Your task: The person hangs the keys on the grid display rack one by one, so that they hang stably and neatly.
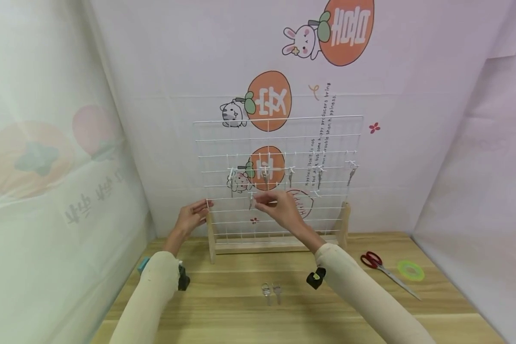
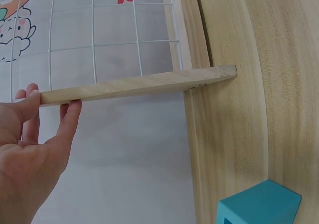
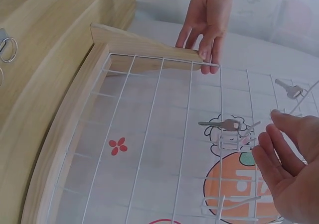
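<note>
A white wire grid (image 1: 279,209) stands upright in a wooden base, with several keys hung on its hooks. My left hand (image 1: 190,217) grips the top of the left wooden upright (image 2: 124,86) between thumb and fingers. In front of the grid, my right hand (image 1: 281,210) has its thumb and fingers apart and holds nothing. Its fingertips are close to a hook with a hanging key (image 3: 232,125). Another key (image 3: 290,88) hangs beyond the thumb in the right wrist view. An unoccupied white hook (image 3: 232,202) is below the fingers there.
Two loose keys (image 1: 277,294) lie on the wooden table (image 1: 223,315) before the grid. Red-handled scissors (image 1: 389,273) and a yellow-green ring (image 1: 411,270) lie to the right. A turquoise block (image 2: 261,204) is at the left edge, and patterned cloth hangs behind.
</note>
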The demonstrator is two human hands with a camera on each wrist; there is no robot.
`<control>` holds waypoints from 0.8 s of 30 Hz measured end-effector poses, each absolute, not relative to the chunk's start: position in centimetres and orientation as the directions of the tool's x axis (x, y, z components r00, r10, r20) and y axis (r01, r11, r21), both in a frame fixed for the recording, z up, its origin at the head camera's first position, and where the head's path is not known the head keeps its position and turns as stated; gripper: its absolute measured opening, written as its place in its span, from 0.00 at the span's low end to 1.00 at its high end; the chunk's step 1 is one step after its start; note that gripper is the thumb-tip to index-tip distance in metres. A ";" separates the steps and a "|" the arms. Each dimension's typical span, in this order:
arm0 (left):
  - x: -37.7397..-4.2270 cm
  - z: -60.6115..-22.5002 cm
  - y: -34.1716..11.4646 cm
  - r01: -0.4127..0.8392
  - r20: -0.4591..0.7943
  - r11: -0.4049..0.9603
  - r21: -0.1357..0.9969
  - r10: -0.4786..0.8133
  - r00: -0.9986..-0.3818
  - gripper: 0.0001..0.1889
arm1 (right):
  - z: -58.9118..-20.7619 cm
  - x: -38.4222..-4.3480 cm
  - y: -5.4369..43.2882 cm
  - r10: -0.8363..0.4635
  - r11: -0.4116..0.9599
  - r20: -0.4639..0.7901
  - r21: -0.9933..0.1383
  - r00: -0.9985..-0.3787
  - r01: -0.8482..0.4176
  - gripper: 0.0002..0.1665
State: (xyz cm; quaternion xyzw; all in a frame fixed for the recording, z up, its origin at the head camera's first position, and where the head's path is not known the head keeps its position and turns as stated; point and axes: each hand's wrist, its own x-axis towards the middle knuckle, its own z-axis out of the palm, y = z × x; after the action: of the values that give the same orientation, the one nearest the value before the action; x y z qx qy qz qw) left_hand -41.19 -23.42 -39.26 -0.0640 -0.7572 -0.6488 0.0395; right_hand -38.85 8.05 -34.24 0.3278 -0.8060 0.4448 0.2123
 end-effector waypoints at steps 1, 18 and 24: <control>-41.2 -39.2 -23.4 0.147 0.142 0.146 0.978 0.046 -0.989 0.24 | -34.3 -38.7 8.2 -0.345 0.388 0.632 -0.577 -0.693 -0.719 0.12; -41.0 -39.0 -23.4 0.143 0.137 0.175 0.974 0.050 -0.989 0.24 | -37.4 -35.3 10.8 -0.458 0.409 0.562 -0.555 -0.689 -0.725 0.17; -41.1 -39.0 -23.4 0.143 0.135 0.191 0.971 0.057 -0.989 0.24 | -39.9 -34.5 11.5 -0.532 0.410 0.506 -0.547 -0.679 -0.730 0.19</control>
State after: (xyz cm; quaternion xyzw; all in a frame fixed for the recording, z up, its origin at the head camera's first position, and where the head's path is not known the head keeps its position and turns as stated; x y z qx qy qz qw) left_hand -41.05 -23.37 -38.98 -0.0650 -0.7709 -0.6327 0.0342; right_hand -34.47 11.54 -39.92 0.3800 -0.8301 0.3879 0.1272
